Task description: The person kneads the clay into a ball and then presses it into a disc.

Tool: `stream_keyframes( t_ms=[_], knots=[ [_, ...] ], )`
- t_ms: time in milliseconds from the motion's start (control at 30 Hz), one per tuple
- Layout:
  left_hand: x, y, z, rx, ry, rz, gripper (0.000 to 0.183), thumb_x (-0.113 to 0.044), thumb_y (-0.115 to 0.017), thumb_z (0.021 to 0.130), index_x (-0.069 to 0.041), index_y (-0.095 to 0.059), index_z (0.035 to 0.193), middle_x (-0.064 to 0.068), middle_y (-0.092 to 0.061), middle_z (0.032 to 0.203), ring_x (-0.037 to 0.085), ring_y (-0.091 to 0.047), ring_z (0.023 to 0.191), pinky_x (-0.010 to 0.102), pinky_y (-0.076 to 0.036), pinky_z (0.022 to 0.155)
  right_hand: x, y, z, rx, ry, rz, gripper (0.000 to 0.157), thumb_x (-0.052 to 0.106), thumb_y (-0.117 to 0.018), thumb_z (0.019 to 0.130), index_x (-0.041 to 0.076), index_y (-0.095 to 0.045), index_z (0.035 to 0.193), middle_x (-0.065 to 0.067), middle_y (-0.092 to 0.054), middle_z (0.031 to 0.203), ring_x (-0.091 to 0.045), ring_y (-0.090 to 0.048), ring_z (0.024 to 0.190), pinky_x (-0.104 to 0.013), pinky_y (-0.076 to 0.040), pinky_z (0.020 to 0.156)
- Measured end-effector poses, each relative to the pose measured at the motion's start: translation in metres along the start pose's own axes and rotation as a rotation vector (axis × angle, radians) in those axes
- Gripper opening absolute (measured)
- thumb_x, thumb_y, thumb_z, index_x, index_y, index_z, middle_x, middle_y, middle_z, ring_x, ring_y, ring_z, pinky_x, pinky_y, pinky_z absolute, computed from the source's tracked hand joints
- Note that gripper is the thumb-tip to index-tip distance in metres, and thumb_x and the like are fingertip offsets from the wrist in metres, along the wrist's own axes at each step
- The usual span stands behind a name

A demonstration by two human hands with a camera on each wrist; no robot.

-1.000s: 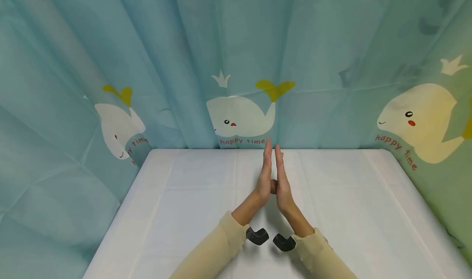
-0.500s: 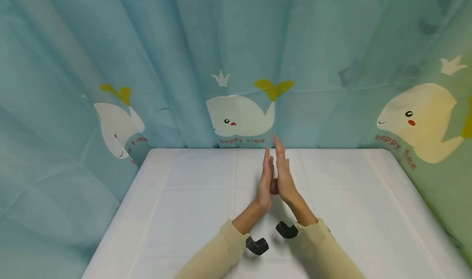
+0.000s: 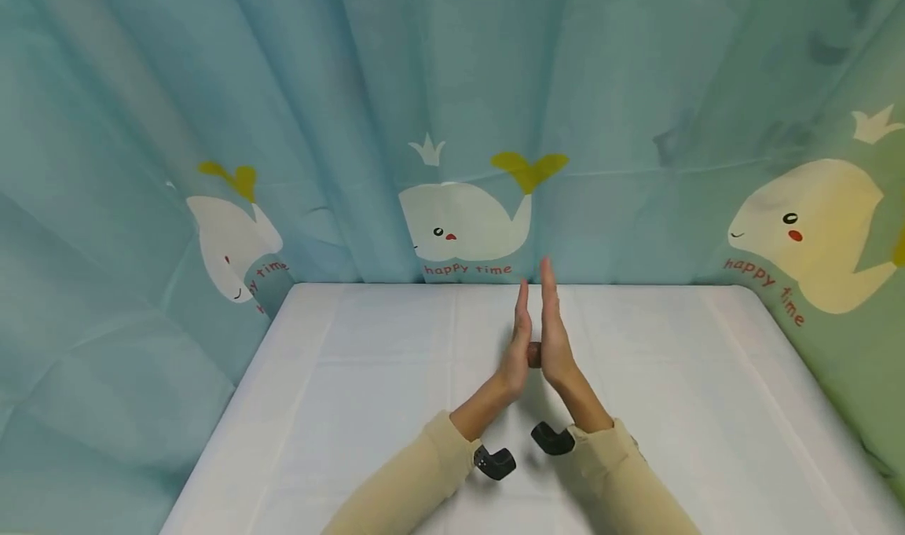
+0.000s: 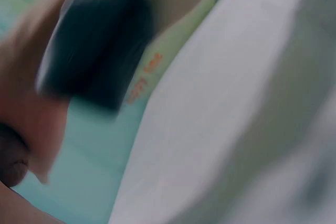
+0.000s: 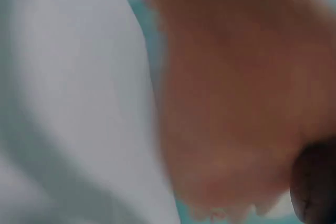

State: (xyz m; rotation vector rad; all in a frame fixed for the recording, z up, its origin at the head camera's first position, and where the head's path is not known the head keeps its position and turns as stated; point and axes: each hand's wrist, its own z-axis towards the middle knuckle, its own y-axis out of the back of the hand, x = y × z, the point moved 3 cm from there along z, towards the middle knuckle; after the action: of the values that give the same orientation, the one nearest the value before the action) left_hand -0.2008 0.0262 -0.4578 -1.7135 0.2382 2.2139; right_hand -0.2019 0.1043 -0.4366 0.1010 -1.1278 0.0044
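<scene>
A dark brown round lump is pressed between my two palms above the table. My left hand lies flat against its left side, fingers straight and pointing forward. Against the other side rests my right hand, also straight-fingered, its fingertips farther forward than the left ones. The left wrist view catches the brown lump at its edge, with faint crease lines on its surface. In the right wrist view the lump shows partly, beside a blurred palm. Its exact material cannot be told.
A white-covered table lies under both arms. Behind and beside it hangs a blue-green curtain printed with whales. Each wrist carries a black curved device, one at the left wrist and one at the right wrist.
My right hand has slid forward past the left, which has drawn back a little; a second ago the left fingertips led. Both hands are slightly farther right, the lump still between the palms.
</scene>
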Motion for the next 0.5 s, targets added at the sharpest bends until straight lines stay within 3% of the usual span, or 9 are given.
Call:
stream_keyframes(
  t_ms=[100, 167, 200, 300, 400, 433, 500],
  knots=[
    [-0.007, -0.006, -0.004, -0.019, 0.023, -0.044, 0.062, -0.047, -0.004, 0.111, -0.021, 0.007, 0.166, -0.001, 0.009, 0.172, 0.017, -0.035, 0.144, 0.043, -0.029, 0.115, -0.015, 0.01, 0.01, 0.012, -0.031, 0.056, 0.055, 0.041, -0.003, 0.112, 0.03, 0.001, 0.166, 0.009, 0.007, 0.172, -0.011, 0.008, 0.156, -0.052, 0.007, 0.123],
    [-0.014, -0.006, -0.003, -0.047, 0.019, -0.094, 0.063, -0.048, -0.006, 0.111, -0.019, 0.007, 0.166, -0.002, 0.009, 0.172, 0.014, 0.006, 0.155, 0.048, 0.001, 0.124, -0.027, 0.01, 0.007, 0.024, -0.063, 0.084, 0.055, 0.041, -0.002, 0.111, 0.031, 0.002, 0.166, 0.008, 0.007, 0.172, -0.011, 0.008, 0.156, -0.052, 0.007, 0.122],
    [-0.018, -0.005, -0.001, -0.054, 0.022, -0.1, 0.063, -0.049, -0.006, 0.111, -0.02, 0.008, 0.166, -0.004, 0.01, 0.172, 0.013, 0.008, 0.156, 0.048, 0.003, 0.124, -0.032, 0.008, 0.002, 0.029, -0.087, 0.099, 0.056, 0.042, 0.0, 0.111, 0.031, 0.002, 0.166, 0.006, 0.007, 0.172, -0.014, 0.003, 0.156, -0.05, -0.003, 0.123],
    [-0.024, -0.002, 0.008, -0.053, -0.019, -0.083, 0.063, -0.046, -0.006, 0.111, -0.017, 0.009, 0.165, -0.003, 0.012, 0.172, 0.017, 0.011, 0.157, 0.05, 0.006, 0.124, -0.041, -0.001, -0.015, 0.027, -0.128, 0.138, 0.058, 0.044, 0.0, 0.111, 0.029, 0.002, 0.166, 0.006, 0.004, 0.172, -0.015, 0.0, 0.156, -0.042, -0.009, 0.121],
    [-0.022, 0.003, 0.017, -0.06, -0.045, 0.05, 0.063, -0.046, -0.004, 0.111, -0.017, 0.008, 0.166, -0.001, 0.011, 0.172, 0.021, 0.011, 0.157, 0.056, 0.008, 0.122, -0.032, -0.011, -0.028, 0.014, -0.117, 0.175, 0.059, 0.045, -0.002, 0.111, 0.026, 0.0, 0.167, 0.007, 0.002, 0.172, -0.017, -0.002, 0.156, -0.036, -0.015, 0.118],
    [-0.019, 0.005, 0.019, -0.066, -0.048, 0.081, 0.064, -0.048, -0.003, 0.111, -0.016, 0.008, 0.166, 0.001, 0.011, 0.172, 0.023, 0.01, 0.157, 0.06, 0.008, 0.121, -0.027, -0.013, -0.03, 0.01, -0.096, 0.176, 0.059, 0.044, -0.003, 0.111, 0.026, -0.001, 0.167, 0.008, 0.003, 0.172, -0.015, 0.003, 0.156, -0.039, -0.007, 0.121],
    [-0.013, 0.008, 0.02, -0.077, -0.034, 0.13, 0.069, -0.055, -0.001, 0.109, -0.018, 0.007, 0.166, 0.0, 0.01, 0.172, 0.025, 0.009, 0.158, 0.064, 0.008, 0.119, -0.015, -0.014, -0.029, -0.001, -0.069, 0.165, 0.058, 0.044, -0.005, 0.111, 0.028, -0.003, 0.167, 0.009, 0.003, 0.172, -0.014, 0.003, 0.156, -0.04, -0.008, 0.121]
  ],
)
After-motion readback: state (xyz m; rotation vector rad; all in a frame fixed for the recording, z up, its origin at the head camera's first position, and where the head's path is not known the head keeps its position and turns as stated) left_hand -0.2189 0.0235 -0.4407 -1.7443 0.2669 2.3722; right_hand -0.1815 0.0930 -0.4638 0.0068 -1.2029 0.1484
